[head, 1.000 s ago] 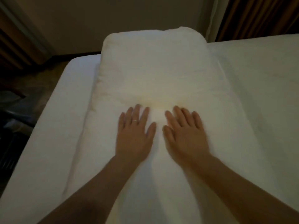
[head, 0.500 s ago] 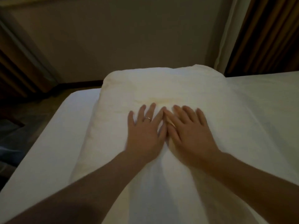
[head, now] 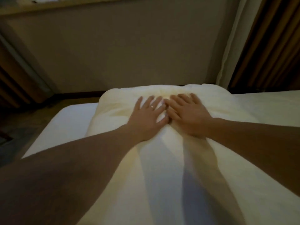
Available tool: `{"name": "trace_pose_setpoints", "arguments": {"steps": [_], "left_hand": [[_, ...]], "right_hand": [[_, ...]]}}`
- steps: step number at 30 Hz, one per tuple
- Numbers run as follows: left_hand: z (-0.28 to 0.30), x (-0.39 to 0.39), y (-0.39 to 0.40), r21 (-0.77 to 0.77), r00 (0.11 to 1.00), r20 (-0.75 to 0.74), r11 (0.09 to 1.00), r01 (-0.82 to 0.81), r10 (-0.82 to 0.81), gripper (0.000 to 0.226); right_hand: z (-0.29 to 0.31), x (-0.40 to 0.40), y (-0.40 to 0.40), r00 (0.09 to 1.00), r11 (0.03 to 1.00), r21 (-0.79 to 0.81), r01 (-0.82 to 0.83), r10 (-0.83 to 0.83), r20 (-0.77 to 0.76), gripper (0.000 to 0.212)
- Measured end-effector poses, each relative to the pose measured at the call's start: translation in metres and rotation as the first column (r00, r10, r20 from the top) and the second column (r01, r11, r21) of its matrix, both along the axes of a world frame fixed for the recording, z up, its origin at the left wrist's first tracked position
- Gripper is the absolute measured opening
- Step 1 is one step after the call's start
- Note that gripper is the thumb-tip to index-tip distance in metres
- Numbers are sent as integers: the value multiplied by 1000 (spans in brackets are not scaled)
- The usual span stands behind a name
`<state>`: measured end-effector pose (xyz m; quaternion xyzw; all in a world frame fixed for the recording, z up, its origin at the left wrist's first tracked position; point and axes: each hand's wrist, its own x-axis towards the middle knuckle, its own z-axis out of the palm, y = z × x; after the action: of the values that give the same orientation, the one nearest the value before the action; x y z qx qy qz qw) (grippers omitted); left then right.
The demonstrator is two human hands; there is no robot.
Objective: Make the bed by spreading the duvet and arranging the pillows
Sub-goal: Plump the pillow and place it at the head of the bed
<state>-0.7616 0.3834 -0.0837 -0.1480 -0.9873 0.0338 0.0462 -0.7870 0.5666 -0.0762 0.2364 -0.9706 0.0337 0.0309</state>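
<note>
The white pillow (head: 170, 159) lies lengthwise on the bed (head: 68, 125), running away from me toward 12 o'clock, its far end rounded and puffy just short of the beige wall (head: 129, 51). The fabric looks soft and plain, with creases bunching up at the far end where I press. My left hand (head: 146, 118) lies palm down on it, fingers straight and spread, a ring (head: 152, 107) on 1 of them. My right hand (head: 189, 116) lies flat just beside it at 3 o'clock, fingers straight and slightly fanned; the 2 hands touch at the thumbs and forefingers. Neither hand grips anything. White sheet shows at 9 o'clock and 3 o'clock of the pillow. A brown curtain (head: 267, 46) hangs at 2 o'clock.
</note>
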Motion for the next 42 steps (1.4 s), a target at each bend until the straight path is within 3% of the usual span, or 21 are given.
{"name": "trace_pose_setpoints", "arguments": {"steps": [2, 4, 8, 11, 13, 14, 16, 18, 20, 23, 26, 28, 31, 34, 36, 39, 40, 42], "left_hand": [[-21, -8, -22, 43, 965, -9, 964, -261, 262, 70], [-36, -15, -46, 97, 912, 46, 906, -411, 408, 63], [-43, -15, -72, 220, 765, 289, 738, -638, 575, 68], [-48, 6, -85, 198, 720, 277, 695, -691, 637, 71], [-33, 29, -82, 204, 702, 276, 674, -710, 657, 71], [-19, 43, -73, 206, 708, 260, 678, -705, 657, 67], [12, 94, -36, 235, 845, 167, 812, -534, 507, 63], [36, 179, 5, 274, 980, -37, 945, -178, 196, 66], [28, 258, 17, 233, 996, -53, 971, -54, 68, 66], [8, 329, 4, 149, 975, 55, 964, -221, 215, 66], [26, 382, 14, 279, 939, -51, 908, -313, 339, 66], [18, 430, 27, 251, 953, -134, 939, -234, 273, 61], [1, 481, 36, 231, 969, -54, 947, -223, 242, 60], [8, 516, 44, 233, 941, 185, 917, -324, 285, 71], [32, 548, 51, 204, 912, 317, 921, -332, 258, 83], [100, 606, 53, 247, 855, 494, 917, -314, 160, 87], [136, 628, 51, 303, 865, 484, 903, -304, 129, 89], [230, 672, 50, 424, 948, 311, 882, -204, 69, 96]], "right_hand": [[-16, -15, 24, 983, 982, 41, 183, -184, 14, 57], [-32, -18, 61, 937, 936, 64, 347, -349, 23, 61], [-49, -16, 98, 883, 884, 134, 447, -460, 91, 68], [-44, -11, 101, 811, 836, 184, 516, -547, 207, 70], [-23, 13, 88, 785, 810, 110, 577, -586, 198, 62], [-8, 36, 79, 821, 831, 16, 557, -553, 139, 56], [19, 108, 58, 940, 929, -139, 342, -339, 43, 58], [32, 205, 39, 990, 973, -184, 142, -137, 39, 74], [12, 269, 37, 994, 991, -115, 61, -50, 93, 74], [-3, 311, 48, 986, 987, -46, 155, -152, 67, 65], [42, 358, 52, 959, 929, -275, 249, -277, -66, 63], [49, 411, 53, 947, 887, -402, 226, -297, -121, 60], [22, 483, 57, 972, 944, -234, 234, -235, 25, 57], [12, 533, 73, 923, 954, -55, 296, -271, 273, 71], [37, 560, 78, 894, 958, 42, 285, -281, 348, 87], [112, 617, 80, 904, 963, -34, 267, -238, 356, 95], [149, 641, 81, 920, 958, -90, 272, -231, 317, 88], [238, 695, 86, 960, 941, -221, 257, -223, 169, 89]]}}
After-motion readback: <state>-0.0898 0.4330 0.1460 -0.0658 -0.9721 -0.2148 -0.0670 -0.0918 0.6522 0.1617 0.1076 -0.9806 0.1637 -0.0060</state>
